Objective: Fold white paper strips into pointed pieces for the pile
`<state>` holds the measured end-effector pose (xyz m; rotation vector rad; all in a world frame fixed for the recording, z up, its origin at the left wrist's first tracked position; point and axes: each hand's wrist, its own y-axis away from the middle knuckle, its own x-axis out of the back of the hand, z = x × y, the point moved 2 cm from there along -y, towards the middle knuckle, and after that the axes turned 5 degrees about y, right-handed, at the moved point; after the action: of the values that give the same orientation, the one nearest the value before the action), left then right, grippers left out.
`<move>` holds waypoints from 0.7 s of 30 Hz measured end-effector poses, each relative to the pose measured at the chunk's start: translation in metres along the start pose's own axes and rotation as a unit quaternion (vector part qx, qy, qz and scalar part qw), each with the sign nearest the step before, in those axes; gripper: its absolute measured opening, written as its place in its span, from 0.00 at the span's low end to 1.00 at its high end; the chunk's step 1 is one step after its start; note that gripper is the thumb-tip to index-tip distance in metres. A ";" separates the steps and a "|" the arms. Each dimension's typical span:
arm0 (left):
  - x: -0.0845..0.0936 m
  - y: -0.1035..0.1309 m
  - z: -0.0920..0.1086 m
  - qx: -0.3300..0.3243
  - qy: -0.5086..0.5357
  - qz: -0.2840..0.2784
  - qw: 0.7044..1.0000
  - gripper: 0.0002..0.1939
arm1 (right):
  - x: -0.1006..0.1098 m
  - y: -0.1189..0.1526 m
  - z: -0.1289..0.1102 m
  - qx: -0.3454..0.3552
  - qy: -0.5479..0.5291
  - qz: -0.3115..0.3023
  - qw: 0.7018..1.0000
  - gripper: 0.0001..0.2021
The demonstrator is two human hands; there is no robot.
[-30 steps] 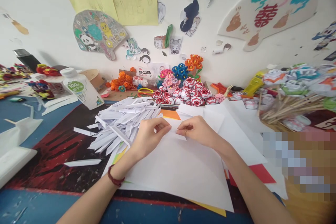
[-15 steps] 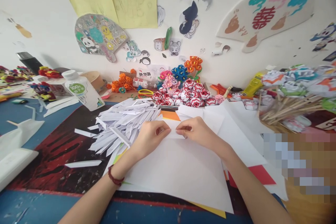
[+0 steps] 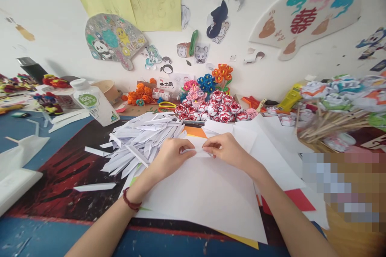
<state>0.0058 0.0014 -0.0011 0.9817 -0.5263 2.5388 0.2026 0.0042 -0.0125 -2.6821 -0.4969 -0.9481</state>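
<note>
Between my two hands is a small white piece of paper, with a fold line along it. My left hand pinches its left end, thumb and fingers closed. At the other end my right hand grips it between thumb and fingertips. Both hands are just above a large white paper sheet on the table. A heap of folded white paper strips lies left of my left hand, with one loose strip nearer to me.
Red-and-white paper flowers stand in a row along the wall. A white plastic bottle leans at the left. More white sheets and a red sheet lie to the right, beside a bundle of wooden sticks.
My fingers have shifted slightly on the small paper, and its fold line now shows more clearly between the thumbs. The rest is nearly unchanged.
</note>
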 end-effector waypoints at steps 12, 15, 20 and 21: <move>-0.004 -0.003 -0.007 -0.014 0.016 -0.040 0.999 0.08 | -0.008 -0.005 0.013 -0.047 -0.003 -0.039 0.998 0.08; -0.011 -0.005 -0.018 -0.011 -0.031 -0.010 0.999 0.07 | -0.010 -0.008 0.017 -0.004 0.042 -0.026 0.999 0.05; -0.019 -0.006 -0.024 -0.063 -0.094 0.005 0.994 0.06 | -0.016 -0.012 0.019 0.038 0.104 0.026 0.994 0.02; -0.019 -0.006 -0.024 -0.074 -0.115 0.006 0.991 0.06 | -0.016 -0.012 0.019 0.041 0.108 0.031 0.993 0.03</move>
<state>0.0085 0.0136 -0.0293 1.2259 -0.7751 2.3701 0.1962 0.0181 -0.0355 -2.4701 -0.3936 -1.1556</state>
